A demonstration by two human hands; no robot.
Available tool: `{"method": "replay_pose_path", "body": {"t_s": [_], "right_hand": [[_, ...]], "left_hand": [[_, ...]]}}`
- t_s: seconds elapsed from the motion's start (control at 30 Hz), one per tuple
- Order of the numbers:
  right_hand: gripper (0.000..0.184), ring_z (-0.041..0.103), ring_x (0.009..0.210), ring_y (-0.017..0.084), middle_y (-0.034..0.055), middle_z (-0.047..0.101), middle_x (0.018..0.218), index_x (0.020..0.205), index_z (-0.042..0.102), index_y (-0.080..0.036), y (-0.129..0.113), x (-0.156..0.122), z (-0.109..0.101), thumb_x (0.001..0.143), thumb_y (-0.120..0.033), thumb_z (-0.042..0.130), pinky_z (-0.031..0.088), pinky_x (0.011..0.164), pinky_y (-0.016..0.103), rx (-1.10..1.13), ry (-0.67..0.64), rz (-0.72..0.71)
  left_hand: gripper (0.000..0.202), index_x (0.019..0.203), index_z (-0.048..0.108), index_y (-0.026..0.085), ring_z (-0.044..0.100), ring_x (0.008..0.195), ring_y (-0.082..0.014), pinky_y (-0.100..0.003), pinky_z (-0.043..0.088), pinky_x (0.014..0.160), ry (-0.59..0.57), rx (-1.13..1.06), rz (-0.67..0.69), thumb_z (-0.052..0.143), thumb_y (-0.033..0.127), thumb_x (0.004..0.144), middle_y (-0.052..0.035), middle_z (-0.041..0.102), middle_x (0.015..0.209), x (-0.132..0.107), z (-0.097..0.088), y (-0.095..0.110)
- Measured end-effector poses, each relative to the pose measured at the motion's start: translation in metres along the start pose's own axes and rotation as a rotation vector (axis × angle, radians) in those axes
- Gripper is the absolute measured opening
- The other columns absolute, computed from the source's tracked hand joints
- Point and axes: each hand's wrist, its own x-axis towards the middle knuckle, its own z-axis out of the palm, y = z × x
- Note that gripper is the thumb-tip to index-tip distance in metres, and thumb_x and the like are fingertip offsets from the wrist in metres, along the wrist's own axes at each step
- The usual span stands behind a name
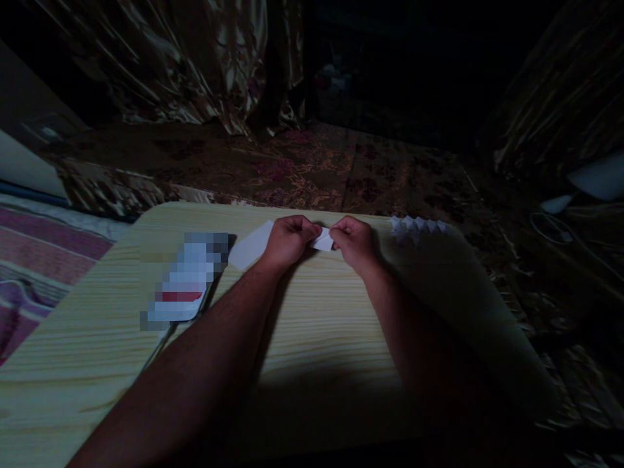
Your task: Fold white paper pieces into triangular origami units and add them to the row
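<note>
Near the far edge of the wooden table, a small folded piece of white paper (322, 239) is stretched between my two hands. My left hand (288, 243) pinches its left end between thumb and fingers. On the other side, my right hand (355, 239) grips the right end the same way. Just left of my left hand lies a stack or sheet of white paper (251, 247). Farther right, several small folded white paper pieces (414, 227) with pointed tips stand together in rows. My curled fingers partly hide the held paper.
A phone with a blurred screen (182, 279) lies on the left of the table (322, 325), a cable running from its near end. Patterned curtains (219, 58) and a patterned fabric surface (312, 162) are behind. Striped bedding (43, 253) borders the left side. The right is dark.
</note>
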Motion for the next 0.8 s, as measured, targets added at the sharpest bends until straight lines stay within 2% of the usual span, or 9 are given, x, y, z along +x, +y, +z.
{"method": "replay_pose_path", "body": {"t_s": [0.37, 0.8], "right_hand": [[0.007, 0.047, 0.044, 0.009, -0.0062, 0.051, 0.046, 0.063, 0.056, -0.018, 0.002, 0.002, 0.000, 0.066, -0.024, 0.057, 0.034, 0.044, 0.021, 0.072, 0.030, 0.014], [0.006, 0.046, 0.043, 0.008, -0.0062, 0.049, 0.043, 0.062, 0.056, -0.017, 0.001, 0.004, -0.004, 0.065, -0.023, 0.057, 0.033, 0.044, 0.020, 0.114, 0.060, 0.051]], "left_hand": [[0.035, 0.057, 0.053, 0.015, 0.039, 0.042, -0.0070, -0.022, 0.028, 0.041, -0.053, 0.089, 0.002, 0.069, 0.043, 0.071, 0.0015, 0.052, 0.048, -0.003, 0.000, 0.006], [0.040, 0.061, 0.054, 0.014, 0.036, 0.046, -0.0066, -0.022, 0.027, 0.043, -0.153, 0.191, 0.027, 0.063, 0.050, 0.077, 0.0020, 0.048, 0.052, -0.006, 0.000, 0.010]]}}
